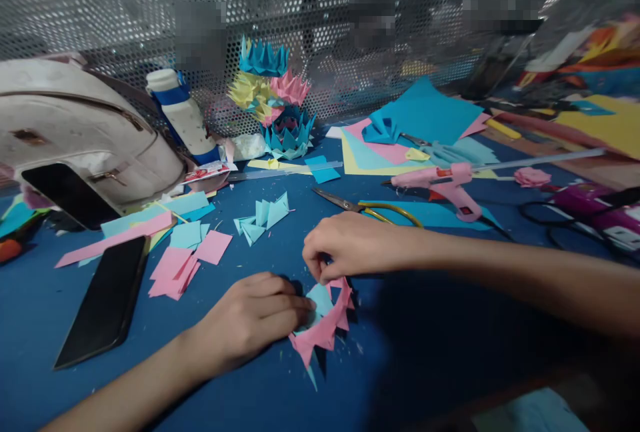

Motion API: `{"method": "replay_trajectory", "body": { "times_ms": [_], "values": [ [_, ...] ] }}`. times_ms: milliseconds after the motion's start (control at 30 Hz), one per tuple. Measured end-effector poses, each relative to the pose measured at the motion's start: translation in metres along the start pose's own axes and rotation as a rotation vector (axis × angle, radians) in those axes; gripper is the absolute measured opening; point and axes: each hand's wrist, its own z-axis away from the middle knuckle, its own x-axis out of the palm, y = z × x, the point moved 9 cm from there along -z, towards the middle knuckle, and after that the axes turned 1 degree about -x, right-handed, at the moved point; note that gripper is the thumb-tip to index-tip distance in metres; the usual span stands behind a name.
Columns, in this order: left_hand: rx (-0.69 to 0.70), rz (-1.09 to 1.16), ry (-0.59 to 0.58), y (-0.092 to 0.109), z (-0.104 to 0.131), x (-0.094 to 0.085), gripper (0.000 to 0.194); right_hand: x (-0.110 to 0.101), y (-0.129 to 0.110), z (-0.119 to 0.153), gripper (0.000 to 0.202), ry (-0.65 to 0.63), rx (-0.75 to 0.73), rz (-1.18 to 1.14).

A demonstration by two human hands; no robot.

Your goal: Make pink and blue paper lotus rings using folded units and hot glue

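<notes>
A ring of folded pink paper points (325, 331) lies on the blue table, with light blue folded paper (320, 299) inside it. My left hand (255, 312) is at the ring's left side, its closed fingers pressed on the light blue paper. Over the ring's far edge, my right hand (340, 245) is bent with thumb and fingertips together at the pink paper; what lies between them is too small to tell. Folded light blue pieces (263, 217) rest beyond my left hand. Yellow-handled scissors (367, 207) lie just behind my right hand.
A pink glue gun (445, 185) lies at right, near coloured sheets (425, 112). Stacked paper flowers (290, 131) stand at the back. At left are a black phone (107, 299), pink paper squares (175, 271), a white bag (75, 125) and a bottle (185, 119).
</notes>
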Motion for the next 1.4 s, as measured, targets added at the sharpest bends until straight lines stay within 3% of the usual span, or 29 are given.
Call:
{"method": "replay_trajectory", "body": {
  "times_ms": [200,467,567,667,900,1133,1300,1400],
  "values": [
    [0.018,0.014,0.001,0.000,0.002,0.002,0.045,-0.021,0.007,0.008,0.008,0.101,-0.015,-0.076],
    [0.033,0.015,0.001,0.001,0.002,0.002,0.042,-0.036,0.045,0.049,0.017,0.368,0.247,0.218],
    [0.045,0.004,0.022,0.000,0.002,0.001,0.038,-0.034,0.069,0.070,0.026,0.428,0.435,0.370],
    [0.053,0.010,0.022,0.000,0.003,0.002,0.040,-0.025,0.087,0.087,0.031,0.409,0.569,0.468],
    [0.048,0.058,0.019,-0.001,0.003,0.002,0.041,-0.007,0.107,0.098,0.029,0.372,0.609,0.275],
    [0.026,0.061,0.005,-0.004,0.005,0.003,0.040,-0.019,0.098,0.091,0.026,0.506,0.473,0.000],
    [0.022,0.052,-0.003,-0.004,0.005,0.004,0.039,-0.028,0.067,0.071,0.042,0.586,0.283,-0.403],
    [0.010,0.052,-0.013,-0.004,0.004,0.004,0.041,-0.040,0.046,0.053,0.040,0.627,0.228,-0.337]
  ]
}}
